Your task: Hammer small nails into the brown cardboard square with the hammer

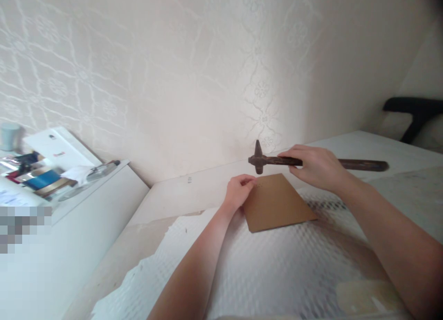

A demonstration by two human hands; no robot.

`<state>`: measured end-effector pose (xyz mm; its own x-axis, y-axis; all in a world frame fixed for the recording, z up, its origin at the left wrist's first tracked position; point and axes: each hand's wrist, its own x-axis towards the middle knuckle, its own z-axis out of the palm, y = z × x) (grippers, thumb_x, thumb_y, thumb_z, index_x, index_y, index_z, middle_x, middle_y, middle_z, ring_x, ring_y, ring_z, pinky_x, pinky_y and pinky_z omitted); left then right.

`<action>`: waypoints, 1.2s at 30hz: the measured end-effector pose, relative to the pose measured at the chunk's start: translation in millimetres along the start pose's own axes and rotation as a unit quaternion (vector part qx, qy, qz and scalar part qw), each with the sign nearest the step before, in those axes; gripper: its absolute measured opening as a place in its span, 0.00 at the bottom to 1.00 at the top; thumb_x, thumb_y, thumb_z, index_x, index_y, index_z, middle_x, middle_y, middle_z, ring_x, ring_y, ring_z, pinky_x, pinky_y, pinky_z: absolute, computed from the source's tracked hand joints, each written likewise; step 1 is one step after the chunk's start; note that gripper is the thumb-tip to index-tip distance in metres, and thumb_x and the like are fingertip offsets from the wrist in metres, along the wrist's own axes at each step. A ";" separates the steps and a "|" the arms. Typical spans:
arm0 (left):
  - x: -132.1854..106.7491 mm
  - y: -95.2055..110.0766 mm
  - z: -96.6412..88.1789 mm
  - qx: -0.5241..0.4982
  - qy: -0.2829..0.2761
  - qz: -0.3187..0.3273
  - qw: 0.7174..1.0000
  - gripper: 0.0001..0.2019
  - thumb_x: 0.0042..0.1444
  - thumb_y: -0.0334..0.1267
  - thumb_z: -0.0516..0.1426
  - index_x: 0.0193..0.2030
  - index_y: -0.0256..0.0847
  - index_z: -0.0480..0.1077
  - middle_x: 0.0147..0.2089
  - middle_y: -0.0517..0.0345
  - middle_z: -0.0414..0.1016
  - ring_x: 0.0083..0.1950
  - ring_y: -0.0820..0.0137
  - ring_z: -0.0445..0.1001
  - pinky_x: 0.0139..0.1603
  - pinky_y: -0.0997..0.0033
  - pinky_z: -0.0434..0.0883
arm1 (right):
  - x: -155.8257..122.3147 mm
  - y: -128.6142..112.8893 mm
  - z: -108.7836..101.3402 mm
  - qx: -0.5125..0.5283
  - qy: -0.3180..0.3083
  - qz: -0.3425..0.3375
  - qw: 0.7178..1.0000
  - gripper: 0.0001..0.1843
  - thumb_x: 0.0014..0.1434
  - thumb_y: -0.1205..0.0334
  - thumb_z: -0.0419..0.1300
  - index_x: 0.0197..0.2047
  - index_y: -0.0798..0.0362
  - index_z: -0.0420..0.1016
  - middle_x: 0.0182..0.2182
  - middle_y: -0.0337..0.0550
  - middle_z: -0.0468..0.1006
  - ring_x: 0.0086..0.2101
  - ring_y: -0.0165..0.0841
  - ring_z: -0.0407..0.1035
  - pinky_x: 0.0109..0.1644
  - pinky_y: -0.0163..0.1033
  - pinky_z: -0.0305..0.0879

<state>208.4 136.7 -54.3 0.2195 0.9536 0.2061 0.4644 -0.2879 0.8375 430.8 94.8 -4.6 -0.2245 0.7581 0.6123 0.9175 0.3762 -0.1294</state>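
My right hand (316, 167) is wrapped around the handle of a dark brown hammer (284, 161). The hammer is level, its head raised just above the far edge of a flat brown board (278, 207). At the board's far left corner rests my left hand (239, 190), its fingers pinched together. Whatever sits between those fingertips is too small or hidden to make out. Several tiny dark specks, perhaps holes or nails, mark the board beside them. Beneath the board lies a white textured sheet (263, 269) with a ragged left edge.
A patterned wall (194, 89) rises behind the pale work surface (173, 195). To the left, a white cabinet (107, 209) carries a white box (64, 147), a light blue cup (9, 136) and assorted clutter. A black chair armrest (411, 105) stands at far right.
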 end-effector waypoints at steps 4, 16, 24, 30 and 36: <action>-2.5 2.0 -0.6 -0.026 -0.015 -0.032 0.999 0.06 0.51 0.33 0.59 0.34 0.39 0.78 0.36 0.55 0.80 0.39 0.69 0.76 0.44 0.72 0.70 | 0.0 -0.1 0.1 -0.002 -0.002 0.001 1.000 0.21 0.50 0.69 0.53 0.45 0.45 0.77 0.42 0.38 0.79 0.38 0.37 0.73 0.34 0.37 0.63; -1.4 -0.4 -2.1 -0.005 -0.017 -0.052 0.999 0.07 0.50 0.36 0.60 0.34 0.39 0.79 0.37 0.55 0.80 0.40 0.68 0.76 0.45 0.70 0.70 | -0.1 -0.2 0.2 0.000 -0.017 -0.004 1.000 0.21 0.50 0.69 0.53 0.45 0.45 0.77 0.43 0.38 0.79 0.39 0.37 0.73 0.35 0.37 0.64; 1.8 -4.9 -2.6 -0.016 -0.029 -0.054 0.998 0.06 0.49 0.33 0.60 0.34 0.39 0.78 0.37 0.54 0.80 0.39 0.68 0.76 0.43 0.70 0.71 | -0.2 -0.6 0.6 -0.003 -0.019 -0.002 1.000 0.20 0.51 0.68 0.52 0.44 0.46 0.77 0.42 0.39 0.79 0.39 0.38 0.73 0.34 0.37 0.63; 1.8 -2.5 -3.6 -0.022 -0.033 -0.059 0.997 0.06 0.49 0.31 0.60 0.34 0.38 0.77 0.37 0.53 0.80 0.39 0.69 0.76 0.45 0.70 0.71 | -0.1 -1.5 0.9 0.001 -0.024 0.001 1.000 0.21 0.50 0.69 0.52 0.44 0.46 0.77 0.42 0.38 0.79 0.39 0.38 0.73 0.34 0.37 0.63; 3.5 -2.3 -4.1 -0.018 -0.035 -0.057 0.998 0.06 0.49 0.31 0.60 0.35 0.38 0.77 0.36 0.54 0.80 0.39 0.69 0.76 0.43 0.71 0.70 | 0.9 -5.3 1.7 0.024 -0.035 -0.020 0.999 0.20 0.50 0.68 0.53 0.44 0.46 0.77 0.41 0.38 0.79 0.38 0.37 0.73 0.34 0.37 0.63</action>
<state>204.6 141.1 -53.5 0.2272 0.9710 0.0744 0.4589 -0.1741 0.8713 425.2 94.4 -4.7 -0.2839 0.7765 0.5625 0.8908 0.4306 -0.1449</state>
